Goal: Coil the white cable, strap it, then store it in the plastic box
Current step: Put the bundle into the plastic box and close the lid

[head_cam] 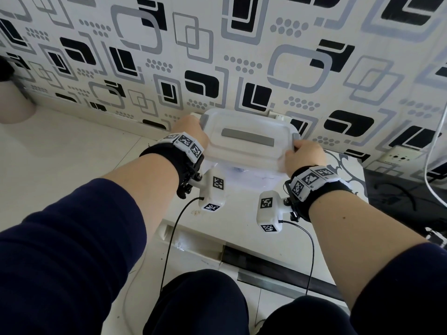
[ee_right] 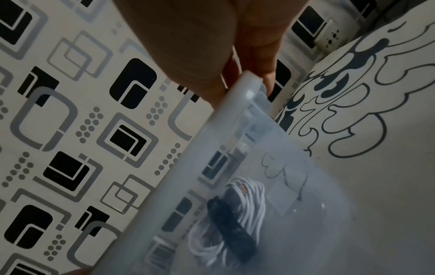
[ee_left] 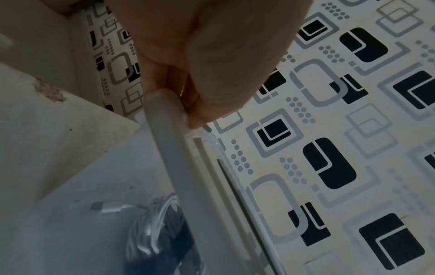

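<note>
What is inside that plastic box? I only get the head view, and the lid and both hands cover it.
Observer: The coiled white cable lies inside; the right wrist view shows it through the clear wall of the box.
Operator: Is it strapped?
Observer: Yes, a black strap runs across the coil.
Operator: Can you see a plug end?
Observer: The left wrist view shows a white connector sticking out of the coil.
Operator: What are the hands doing?
Observer: The left hand and right hand each grip the lid at one end.
</note>
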